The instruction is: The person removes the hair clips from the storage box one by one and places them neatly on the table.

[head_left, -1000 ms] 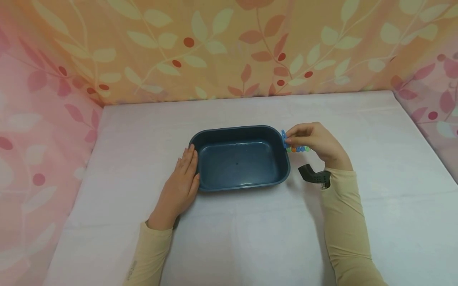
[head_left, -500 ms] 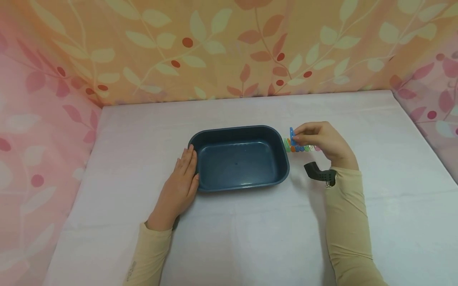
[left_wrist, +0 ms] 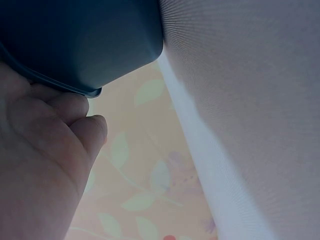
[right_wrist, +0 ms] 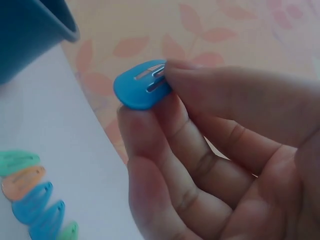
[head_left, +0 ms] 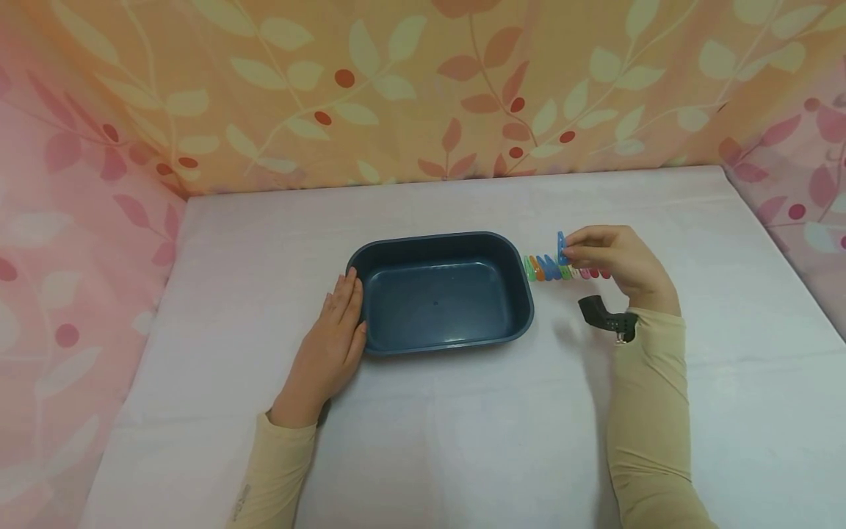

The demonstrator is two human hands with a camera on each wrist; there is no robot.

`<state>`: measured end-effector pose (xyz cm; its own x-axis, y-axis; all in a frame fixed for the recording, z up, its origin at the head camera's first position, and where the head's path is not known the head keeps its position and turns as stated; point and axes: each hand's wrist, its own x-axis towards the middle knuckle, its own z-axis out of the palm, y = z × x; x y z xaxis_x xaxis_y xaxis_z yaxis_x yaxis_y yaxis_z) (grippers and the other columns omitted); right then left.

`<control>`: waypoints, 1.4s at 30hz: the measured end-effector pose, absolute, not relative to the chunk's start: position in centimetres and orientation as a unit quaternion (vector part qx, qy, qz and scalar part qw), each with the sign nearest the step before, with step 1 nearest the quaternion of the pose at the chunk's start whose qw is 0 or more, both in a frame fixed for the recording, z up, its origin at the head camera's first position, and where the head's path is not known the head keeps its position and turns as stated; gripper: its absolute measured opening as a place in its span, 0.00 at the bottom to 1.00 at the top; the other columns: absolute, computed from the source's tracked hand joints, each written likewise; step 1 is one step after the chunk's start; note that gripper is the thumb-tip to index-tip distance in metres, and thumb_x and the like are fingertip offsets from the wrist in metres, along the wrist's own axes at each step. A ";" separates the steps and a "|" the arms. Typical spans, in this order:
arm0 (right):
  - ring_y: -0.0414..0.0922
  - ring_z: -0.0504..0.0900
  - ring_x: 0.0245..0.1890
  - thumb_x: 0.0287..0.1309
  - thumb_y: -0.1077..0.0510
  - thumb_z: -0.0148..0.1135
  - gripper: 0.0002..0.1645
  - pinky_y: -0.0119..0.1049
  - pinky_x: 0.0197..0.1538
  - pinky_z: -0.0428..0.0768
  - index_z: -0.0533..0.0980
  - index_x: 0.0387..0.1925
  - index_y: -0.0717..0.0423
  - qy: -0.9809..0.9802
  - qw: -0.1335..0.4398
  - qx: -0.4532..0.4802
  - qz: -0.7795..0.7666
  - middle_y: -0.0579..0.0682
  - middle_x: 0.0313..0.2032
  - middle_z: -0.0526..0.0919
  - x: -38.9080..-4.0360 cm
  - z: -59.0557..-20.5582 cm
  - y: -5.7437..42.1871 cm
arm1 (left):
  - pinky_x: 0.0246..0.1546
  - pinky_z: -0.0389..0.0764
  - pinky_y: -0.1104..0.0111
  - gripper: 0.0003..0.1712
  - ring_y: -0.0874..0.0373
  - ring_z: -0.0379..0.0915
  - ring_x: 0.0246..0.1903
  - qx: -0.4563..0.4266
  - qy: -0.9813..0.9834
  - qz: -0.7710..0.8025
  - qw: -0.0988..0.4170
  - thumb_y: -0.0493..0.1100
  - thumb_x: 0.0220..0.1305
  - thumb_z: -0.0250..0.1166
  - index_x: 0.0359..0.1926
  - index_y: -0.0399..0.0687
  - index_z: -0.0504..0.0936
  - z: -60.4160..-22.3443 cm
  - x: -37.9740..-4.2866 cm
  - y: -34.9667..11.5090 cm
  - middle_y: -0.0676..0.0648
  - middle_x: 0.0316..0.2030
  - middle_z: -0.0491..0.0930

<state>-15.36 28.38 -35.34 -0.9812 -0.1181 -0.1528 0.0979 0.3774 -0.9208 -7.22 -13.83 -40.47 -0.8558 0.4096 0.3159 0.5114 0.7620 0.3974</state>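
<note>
Between thumb and fingertips, my right hand (head_left: 624, 257) pinches a blue snap hair clip (right_wrist: 141, 86), raised above the table. Below it lies a row of several coloured hair clips: a green clip (head_left: 529, 269), an orange clip (head_left: 537, 269), blue ones, and pink and red ones partly behind the hand. The row starts right beside the dark blue basin (head_left: 436, 347), which stands at the middle of the table. My left hand (head_left: 330, 342) rests with straight fingers against the basin's left rim, its fingertips at the edge in the left wrist view.
A white cloth covers the table (head_left: 423, 441). Behind it hangs an orange leaf-patterned curtain (head_left: 410, 125), with pink curtains at both sides. A black camera mount (head_left: 604, 317) juts from the right wrist.
My right hand has moved to the right, away from the basin, with the blue hair clip in its fingers. More of the row of clips shows. The left hand has stayed put.
</note>
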 end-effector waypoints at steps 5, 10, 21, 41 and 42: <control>0.41 0.82 0.30 0.57 0.59 0.64 0.04 0.31 0.35 0.79 0.84 0.34 0.51 0.828 0.086 0.007 -0.554 0.40 0.28 0.83 -15.3 -35.7 29.3 | 0.66 0.51 0.50 0.33 0.46 0.39 0.71 -0.247 -0.932 -0.242 0.105 0.38 0.68 0.50 0.69 0.27 0.52 -40.5 -7.2 -13.8 0.37 0.72 0.44; 0.42 0.81 0.26 0.58 0.61 0.63 0.06 0.33 0.31 0.77 0.84 0.32 0.48 0.815 0.082 0.013 -0.574 0.41 0.26 0.84 -15.2 -35.9 30.2 | 0.66 0.52 0.49 0.33 0.45 0.41 0.71 -0.249 -0.930 -0.245 0.109 0.37 0.67 0.51 0.69 0.27 0.52 -40.5 -7.3 -13.8 0.37 0.72 0.45; 0.42 0.82 0.27 0.58 0.67 0.61 0.08 0.27 0.38 0.80 0.84 0.32 0.54 0.743 0.074 0.024 -0.664 0.46 0.29 0.85 -14.7 -36.3 32.2 | 0.66 0.52 0.49 0.33 0.45 0.40 0.71 -0.250 -0.930 -0.245 0.110 0.37 0.67 0.50 0.69 0.26 0.52 -40.4 -7.2 -13.8 0.36 0.72 0.45; 0.37 0.81 0.35 0.56 0.56 0.65 0.06 0.24 0.40 0.79 0.86 0.29 0.42 0.761 0.091 0.125 -0.630 0.38 0.32 0.84 -14.2 -37.1 34.6 | 0.66 0.53 0.49 0.33 0.42 0.44 0.70 -0.255 -0.928 -0.243 0.117 0.37 0.67 0.50 0.68 0.26 0.52 -40.5 -7.3 -13.8 0.36 0.72 0.46; 0.36 0.81 0.35 0.56 0.57 0.65 0.07 0.24 0.40 0.78 0.86 0.29 0.41 0.762 0.091 0.129 -0.628 0.37 0.31 0.83 -14.2 -37.2 34.7 | 0.66 0.53 0.49 0.33 0.42 0.44 0.70 -0.255 -0.929 -0.243 0.118 0.37 0.67 0.50 0.68 0.26 0.53 -40.6 -7.3 -13.9 0.36 0.72 0.46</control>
